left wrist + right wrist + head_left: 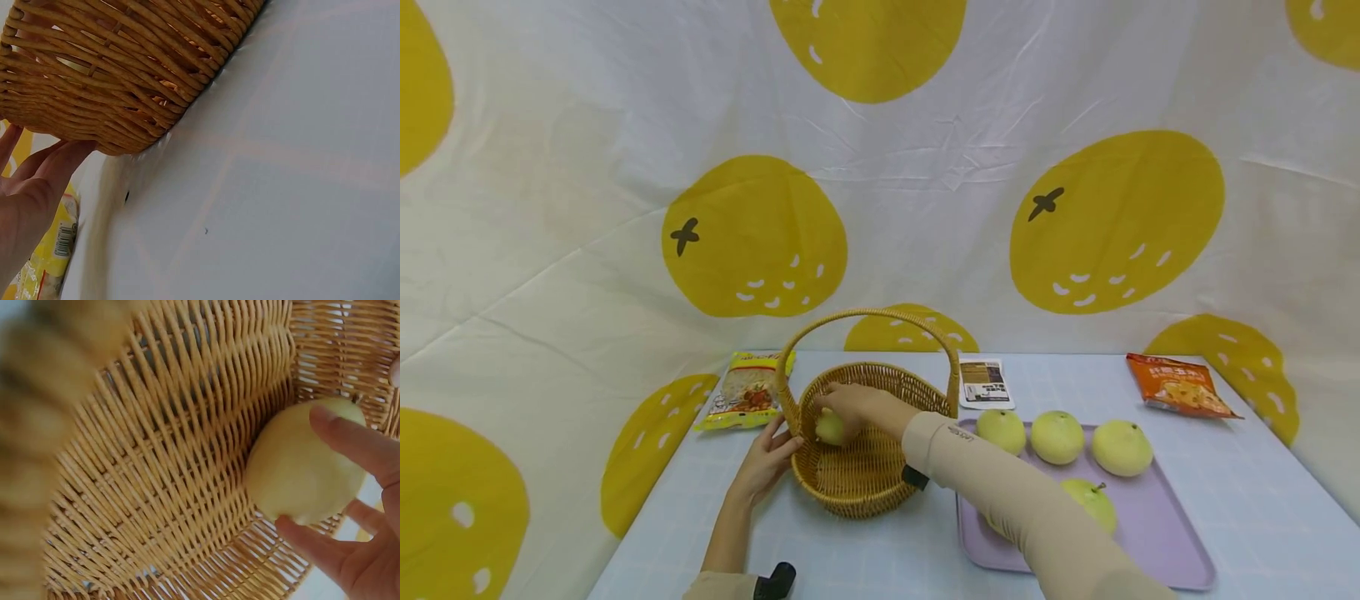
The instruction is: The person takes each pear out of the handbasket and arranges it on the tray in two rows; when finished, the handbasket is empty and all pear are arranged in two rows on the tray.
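A wicker basket with a tall arched handle stands on the table, and its weave fills much of both wrist views. My left hand grips the basket's left side near the handle's base, thumb at the rim and fingers against the outside. My right hand reaches inside the basket, holding a pale yellow-green pear between thumb and fingers by the left inner wall. The pear's short stem points toward the wall in the right wrist view.
On the right, a purple tray carries several more pears, partly covered by the right sleeve. A yellow snack bag lies left of the basket. Behind are a white packet and, far right, an orange snack bag.
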A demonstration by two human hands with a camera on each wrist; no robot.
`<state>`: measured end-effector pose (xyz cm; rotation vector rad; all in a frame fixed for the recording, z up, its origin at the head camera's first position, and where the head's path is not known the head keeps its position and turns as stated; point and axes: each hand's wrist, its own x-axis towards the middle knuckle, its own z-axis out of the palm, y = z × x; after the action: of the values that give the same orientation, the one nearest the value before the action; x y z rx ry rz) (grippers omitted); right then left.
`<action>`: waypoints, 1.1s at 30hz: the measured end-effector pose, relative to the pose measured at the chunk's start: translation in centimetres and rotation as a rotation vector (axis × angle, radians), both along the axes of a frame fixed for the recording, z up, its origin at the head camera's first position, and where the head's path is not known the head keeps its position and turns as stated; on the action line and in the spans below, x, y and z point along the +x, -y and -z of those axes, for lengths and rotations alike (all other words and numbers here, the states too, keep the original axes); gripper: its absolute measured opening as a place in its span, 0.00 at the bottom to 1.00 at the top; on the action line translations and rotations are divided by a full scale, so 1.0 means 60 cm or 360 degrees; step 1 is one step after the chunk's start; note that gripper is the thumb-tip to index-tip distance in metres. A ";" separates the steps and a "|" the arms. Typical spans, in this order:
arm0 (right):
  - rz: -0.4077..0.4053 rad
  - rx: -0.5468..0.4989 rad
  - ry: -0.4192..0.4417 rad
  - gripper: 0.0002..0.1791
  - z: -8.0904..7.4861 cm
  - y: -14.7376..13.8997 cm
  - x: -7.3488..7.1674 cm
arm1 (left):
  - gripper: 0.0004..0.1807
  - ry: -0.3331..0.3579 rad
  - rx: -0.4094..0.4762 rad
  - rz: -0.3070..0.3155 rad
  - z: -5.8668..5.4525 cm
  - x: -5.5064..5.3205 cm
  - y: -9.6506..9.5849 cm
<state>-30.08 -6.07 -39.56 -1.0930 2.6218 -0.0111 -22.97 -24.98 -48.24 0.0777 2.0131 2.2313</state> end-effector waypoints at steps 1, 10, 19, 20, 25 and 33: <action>0.0013 0.0024 0.0010 0.37 0.000 0.000 0.002 | 0.40 0.0001 -0.0007 0.0001 0.000 0.000 0.000; -0.0005 0.0259 0.0079 0.35 -0.008 -0.007 0.016 | 0.40 0.0001 0.0006 0.0025 0.003 0.002 0.000; 0.0005 0.0393 0.0084 0.48 -0.014 -0.028 0.046 | 0.41 0.0013 -0.0004 0.0004 0.000 0.003 0.000; 0.0009 0.0390 0.0077 0.48 -0.013 -0.032 0.049 | 0.41 0.0010 -0.0008 0.0007 0.000 0.003 0.001; -0.0087 0.0239 0.0068 0.39 -0.008 -0.057 0.047 | 0.41 0.0016 -0.0023 -0.0011 0.002 0.002 0.002; -0.0223 0.0068 0.0031 0.32 -0.038 -0.088 0.055 | 0.41 0.0004 -0.0026 -0.0018 0.004 -0.002 0.002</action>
<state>-26.76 -0.76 -37.31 -1.2525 2.5109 0.0635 -23.10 -25.09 -48.51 0.0621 2.0354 2.2200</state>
